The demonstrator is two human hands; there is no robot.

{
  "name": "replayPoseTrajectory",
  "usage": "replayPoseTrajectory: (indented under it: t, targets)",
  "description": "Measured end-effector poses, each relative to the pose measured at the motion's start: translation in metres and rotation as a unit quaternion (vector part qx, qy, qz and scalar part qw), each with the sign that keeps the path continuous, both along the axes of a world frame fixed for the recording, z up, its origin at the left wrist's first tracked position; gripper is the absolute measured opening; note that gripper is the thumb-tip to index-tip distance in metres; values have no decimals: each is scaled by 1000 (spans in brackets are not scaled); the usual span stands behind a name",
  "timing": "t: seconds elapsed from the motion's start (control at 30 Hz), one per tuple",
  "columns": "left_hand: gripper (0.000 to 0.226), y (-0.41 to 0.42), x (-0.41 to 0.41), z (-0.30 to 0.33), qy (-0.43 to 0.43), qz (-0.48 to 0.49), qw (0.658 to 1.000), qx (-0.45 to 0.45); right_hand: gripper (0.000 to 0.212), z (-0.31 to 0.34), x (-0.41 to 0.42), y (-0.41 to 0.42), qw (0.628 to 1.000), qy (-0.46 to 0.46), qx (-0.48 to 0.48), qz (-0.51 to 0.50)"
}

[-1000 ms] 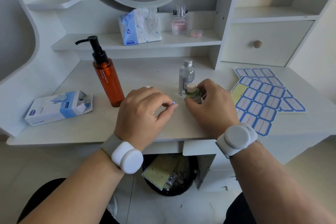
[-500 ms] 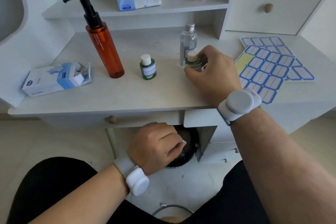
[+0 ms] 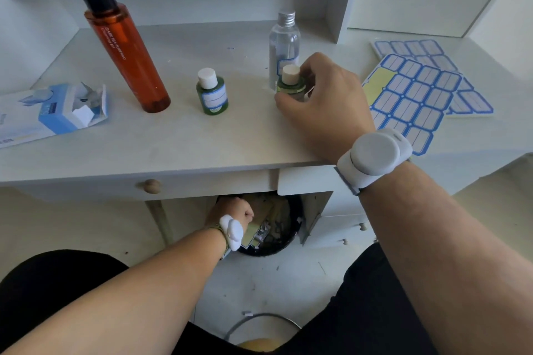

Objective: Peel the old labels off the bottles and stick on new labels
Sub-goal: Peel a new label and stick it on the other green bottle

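White desk (image 3: 173,147) fills the upper view, with the clear bottle (image 3: 284,46) standing near its middle as the landmark. Just in front of the clear bottle, touching distance away, the right hand (image 3: 323,101) grips a small green bottle (image 3: 290,86) with a tan cap, fingers curled round its body, as it did a second ago. Left of the clear bottle stands a second green bottle (image 3: 212,94) wearing a blue-bordered label, and further left the tall orange pump bottle (image 3: 127,52). Right of the clear bottle lie the blue label sheets (image 3: 415,98). A second ago the left hand (image 3: 233,215) was pinching a scrap on the desk beside the right hand; it has since dropped below the desk edge to the black bin (image 3: 274,245), fingers curled. Whether it holds anything cannot be told.
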State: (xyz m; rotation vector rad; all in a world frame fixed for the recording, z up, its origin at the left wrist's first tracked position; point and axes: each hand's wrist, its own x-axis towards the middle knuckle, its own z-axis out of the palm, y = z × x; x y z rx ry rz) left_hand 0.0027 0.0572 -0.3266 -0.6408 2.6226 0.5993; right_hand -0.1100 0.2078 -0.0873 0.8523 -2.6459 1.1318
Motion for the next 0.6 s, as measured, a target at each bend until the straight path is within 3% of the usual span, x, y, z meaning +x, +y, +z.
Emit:
replayPoseTrajectory:
  t: [0.17,0.27,0.33,0.4,0.5,0.6]
  targets:
    - [45,3,-10,-5,-52,-8,998,-43,30,-1,-2,0,1000,-3,-1,2]
    - [15,-2,-12,-4,-43,-32,999,-2,30,-1,-2,0,1000,0,-1,1]
    - [28,-2,-12,-2,-52,-46,997,22,30,0,-1,0,1000,2,-3,2]
    - [16,-2,-13,-5,-38,-33,999,8,31,-1,-2,-1,1000,2,-4,2]
    - [25,1,-9,-6,-4,-23,1000,6,31,-1,-2,-1,1000,3,-7,0]
    - [11,3,1,-9,72,30,989,126,30,-1,-2,-1,1000,1,-7,0]
